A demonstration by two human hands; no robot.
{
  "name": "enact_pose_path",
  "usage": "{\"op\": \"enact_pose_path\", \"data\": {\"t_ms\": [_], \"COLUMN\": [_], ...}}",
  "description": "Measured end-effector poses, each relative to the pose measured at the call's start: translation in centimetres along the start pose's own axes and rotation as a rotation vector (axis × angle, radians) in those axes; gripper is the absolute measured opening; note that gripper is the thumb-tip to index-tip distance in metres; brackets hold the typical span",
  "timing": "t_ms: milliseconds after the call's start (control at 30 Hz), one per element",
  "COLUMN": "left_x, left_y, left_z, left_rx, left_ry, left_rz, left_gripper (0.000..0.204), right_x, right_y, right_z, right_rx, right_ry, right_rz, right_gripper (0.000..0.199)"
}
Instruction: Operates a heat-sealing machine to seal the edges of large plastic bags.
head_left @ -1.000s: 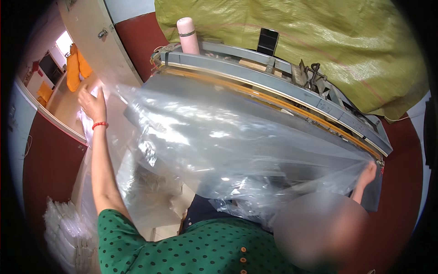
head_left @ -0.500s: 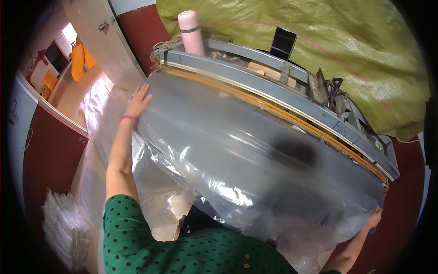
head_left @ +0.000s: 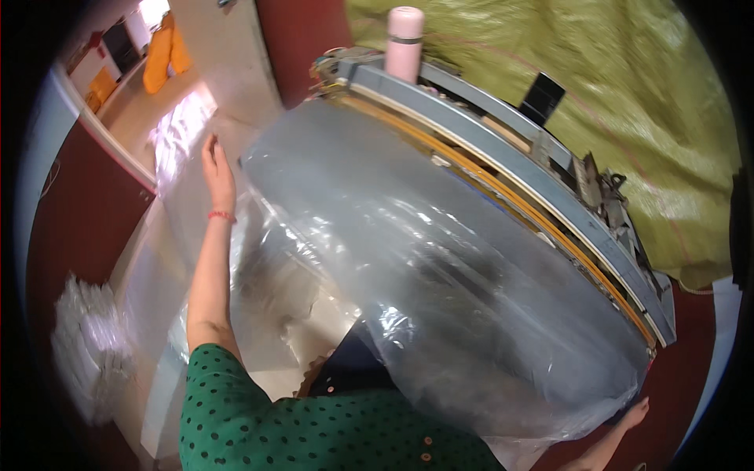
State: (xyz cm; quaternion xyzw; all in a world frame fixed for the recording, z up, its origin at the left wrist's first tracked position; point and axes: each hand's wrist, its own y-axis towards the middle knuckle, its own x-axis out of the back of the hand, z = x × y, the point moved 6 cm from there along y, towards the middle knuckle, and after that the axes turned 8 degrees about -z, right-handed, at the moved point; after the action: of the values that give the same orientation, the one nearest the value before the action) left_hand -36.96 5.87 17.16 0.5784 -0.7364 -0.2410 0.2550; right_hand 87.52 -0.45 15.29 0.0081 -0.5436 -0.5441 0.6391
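Observation:
A wide sheet of clear plastic film (head_left: 330, 188) covers the grey worktop of a long bench machine and hangs over its near edge in shiny folds. My left hand (head_left: 220, 173), a red band at its wrist, is off the worktop's left end. Its fingers are stretched out over loose film, and nothing shows in its grasp. Far to the right, my right hand (head_left: 635, 414) is low beside the near right corner of the worktop, close to the film's edge. Its fingers are small and partly hidden, so its grip is unclear.
Along the machine's far side runs a grey metal frame (head_left: 503, 135) with an orange strip (head_left: 471, 167). A pink bottle (head_left: 404, 55) and a dark phone (head_left: 542, 99) stand there, before a yellow-green woven sheet (head_left: 628, 78). Stacked clear plastic (head_left: 90, 345) lies at left, near a doorway.
My left hand has come off the worktop, moving left. My right hand has dropped lower. The film's folds have shifted, and the view has turned, placing the machine farther right and more slanted.

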Motion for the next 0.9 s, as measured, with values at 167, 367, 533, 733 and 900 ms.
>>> {"op": "enact_pose_path", "data": {"t_ms": [167,367,533,733,900], "left_x": [9.1,9.0,17.3,23.1,13.1], "left_y": [-7.3,-13.7,-12.4,-2.4,-2.0], "left_z": [13.0,14.7,14.6,3.7,-19.0], "left_rx": [0.256,-0.104,0.056,0.107,-0.34], "left_ry": [0.29,0.627,0.964,0.308,-0.139], "left_rz": [-0.033,0.471,0.435,-0.232,0.284], "left_gripper": [0.03,0.022,0.02,0.011,0.007], "right_x": [2.0,0.7,-2.1,1.3,11.8], "right_y": [1.7,3.0,1.0,-11.7,-33.3], "right_z": [-2.4,4.1,18.7,43.5,63.5], "right_rx": [-0.011,0.129,0.283,0.574,0.809], "right_ry": [-0.048,0.078,0.374,0.779,1.0], "right_rz": [-0.132,-0.094,0.13,0.413,0.889], "right_gripper": [0.052,0.047,0.04,0.026,0.013]}}
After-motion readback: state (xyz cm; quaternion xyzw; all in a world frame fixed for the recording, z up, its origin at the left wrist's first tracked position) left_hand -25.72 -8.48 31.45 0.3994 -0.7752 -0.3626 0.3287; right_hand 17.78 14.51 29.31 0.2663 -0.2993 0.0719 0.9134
